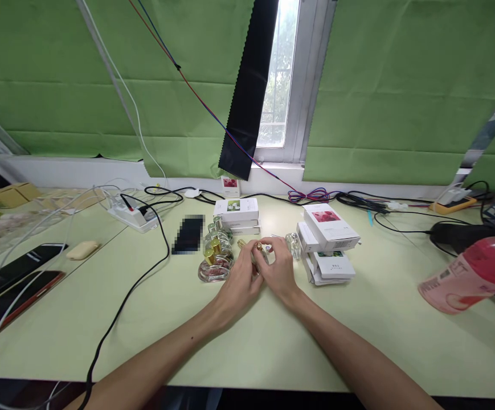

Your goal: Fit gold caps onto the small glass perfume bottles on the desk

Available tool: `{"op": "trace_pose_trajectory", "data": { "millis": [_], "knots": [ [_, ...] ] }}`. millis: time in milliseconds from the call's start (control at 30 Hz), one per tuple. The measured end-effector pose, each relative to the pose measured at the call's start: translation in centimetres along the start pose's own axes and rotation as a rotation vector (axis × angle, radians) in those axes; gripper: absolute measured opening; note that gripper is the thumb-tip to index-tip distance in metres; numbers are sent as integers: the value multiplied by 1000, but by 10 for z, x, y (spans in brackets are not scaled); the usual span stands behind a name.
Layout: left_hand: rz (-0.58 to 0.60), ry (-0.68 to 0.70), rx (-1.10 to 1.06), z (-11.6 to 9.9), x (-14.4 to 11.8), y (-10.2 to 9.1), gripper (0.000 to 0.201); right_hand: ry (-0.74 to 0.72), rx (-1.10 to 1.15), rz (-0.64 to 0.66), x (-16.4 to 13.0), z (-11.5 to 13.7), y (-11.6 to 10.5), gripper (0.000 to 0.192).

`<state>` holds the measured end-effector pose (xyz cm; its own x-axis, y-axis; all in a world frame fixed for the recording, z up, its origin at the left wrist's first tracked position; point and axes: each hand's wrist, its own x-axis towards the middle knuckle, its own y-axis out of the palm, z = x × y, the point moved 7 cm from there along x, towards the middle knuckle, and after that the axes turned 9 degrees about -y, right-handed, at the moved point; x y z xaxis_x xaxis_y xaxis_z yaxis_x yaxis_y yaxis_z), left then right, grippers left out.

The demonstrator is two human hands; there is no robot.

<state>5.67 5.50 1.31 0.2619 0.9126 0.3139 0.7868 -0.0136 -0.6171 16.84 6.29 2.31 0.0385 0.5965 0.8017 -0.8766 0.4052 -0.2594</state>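
Observation:
Both hands meet over the middle of the table around a small glass perfume bottle (265,257), mostly hidden by the fingers, its gold neck showing at the top. My left hand (244,269) is wrapped round its side, while my right hand (280,270) closes on it near the neck. Just left of the hands stand several glass perfume bottles (216,272) with gold or clear tops. A gold cap (241,244) shows beside my left fingers. To the right, a clear glass bottle (293,246) lies against a stack of white boxes (330,228).
Behind the bottles sit more white boxes (236,209). A power strip (133,217) and a black cable (144,273) lie left, with phones (16,267) and a beige case (82,250). At right, a pink drink bottle (465,279) lies tilted. Coiled wires (309,195) run along the wall.

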Motion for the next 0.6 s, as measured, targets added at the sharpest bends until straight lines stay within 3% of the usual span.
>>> {"op": "trace_pose_trajectory", "data": {
  "millis": [600],
  "knots": [
    [0, 67, -2, -1, -2, 2, 63, -9, 62, -27, -1, -2, 2, 9]
  ]
}}
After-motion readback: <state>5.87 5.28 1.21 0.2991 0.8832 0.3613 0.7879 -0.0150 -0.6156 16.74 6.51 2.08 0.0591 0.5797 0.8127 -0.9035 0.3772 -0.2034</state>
